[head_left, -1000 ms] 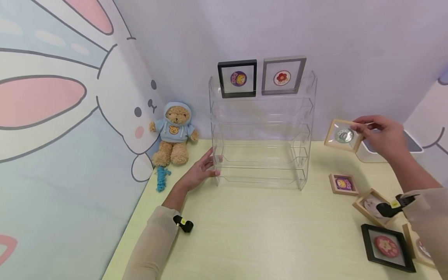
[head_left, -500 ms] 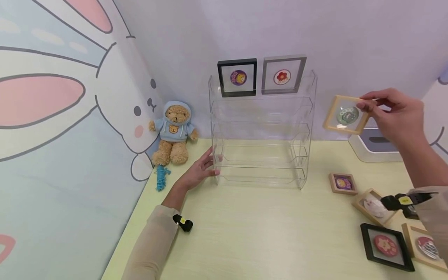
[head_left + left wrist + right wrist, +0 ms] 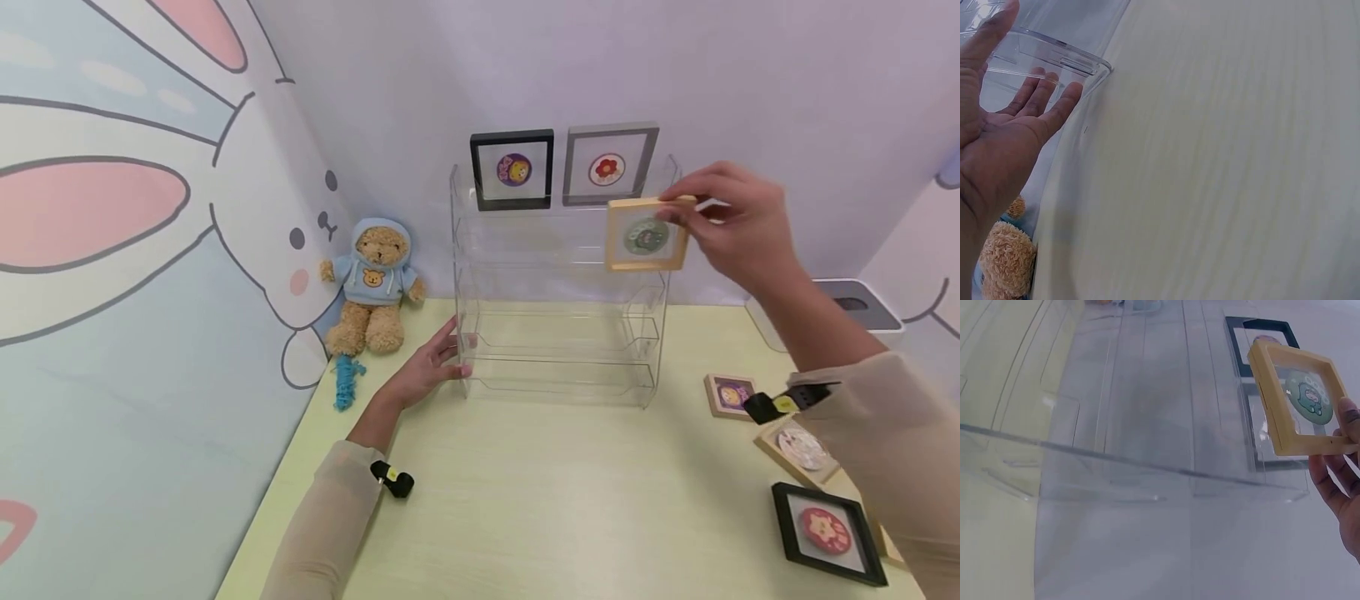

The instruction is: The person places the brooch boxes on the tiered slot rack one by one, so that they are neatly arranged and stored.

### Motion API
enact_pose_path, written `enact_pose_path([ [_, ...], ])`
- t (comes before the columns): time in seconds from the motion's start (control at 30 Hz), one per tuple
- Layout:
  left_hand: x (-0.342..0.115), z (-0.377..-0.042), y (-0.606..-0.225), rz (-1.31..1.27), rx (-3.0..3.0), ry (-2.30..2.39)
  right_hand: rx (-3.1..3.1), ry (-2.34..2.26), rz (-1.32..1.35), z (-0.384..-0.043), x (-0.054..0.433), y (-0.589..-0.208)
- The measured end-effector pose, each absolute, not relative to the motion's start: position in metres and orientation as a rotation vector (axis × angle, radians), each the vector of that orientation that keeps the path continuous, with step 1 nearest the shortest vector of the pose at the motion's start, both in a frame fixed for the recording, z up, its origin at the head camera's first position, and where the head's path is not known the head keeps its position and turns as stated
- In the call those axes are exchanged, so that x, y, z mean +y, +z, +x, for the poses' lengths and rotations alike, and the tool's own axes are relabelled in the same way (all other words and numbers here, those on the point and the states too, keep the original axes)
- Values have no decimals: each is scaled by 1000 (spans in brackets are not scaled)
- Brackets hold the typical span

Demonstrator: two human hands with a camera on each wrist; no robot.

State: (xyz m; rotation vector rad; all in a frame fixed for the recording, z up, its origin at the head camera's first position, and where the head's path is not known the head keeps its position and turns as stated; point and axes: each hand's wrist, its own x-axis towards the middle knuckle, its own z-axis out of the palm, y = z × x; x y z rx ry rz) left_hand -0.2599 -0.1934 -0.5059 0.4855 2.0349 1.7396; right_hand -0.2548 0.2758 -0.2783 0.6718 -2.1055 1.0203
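Note:
My right hand (image 3: 738, 221) pinches a light wood-coloured picture frame (image 3: 612, 237) by its upper right corner. A round green badge (image 3: 1311, 403) shows behind the frame's clear pane. The frame is held up at the right side of a clear acrylic tiered rack (image 3: 558, 360), overlapping its upper tiers in the head view. On the rack's top tier stand a black frame (image 3: 514, 204) and a grey frame (image 3: 611, 129), side by side. My left hand (image 3: 420, 373) rests against the rack's lower left side with its fingers spread and fairly straight, as the left wrist view also shows.
At the table's right lie a small wooden frame (image 3: 714, 400), a larger wooden frame (image 3: 787, 454) and a black frame (image 3: 791, 550). A white box (image 3: 888, 333) stands behind them. Left of the rack sit a teddy bear (image 3: 371, 279) and a blue crinkled bundle (image 3: 345, 383).
My right hand has lifted the wood-coloured frame and carried it left, from beside the white box to the rack's right side. My left hand has stayed against the rack.

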Motion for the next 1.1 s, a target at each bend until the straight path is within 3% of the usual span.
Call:
enact_pose_path([
  [0.47, -193, -261, -506, 493, 2030, 1745, -2056, 940, 737, -295, 193, -286],
  [1.1, -193, -262, -505, 497, 2004, 1763, -2040, 949, 690, -323, 139, -321],
])
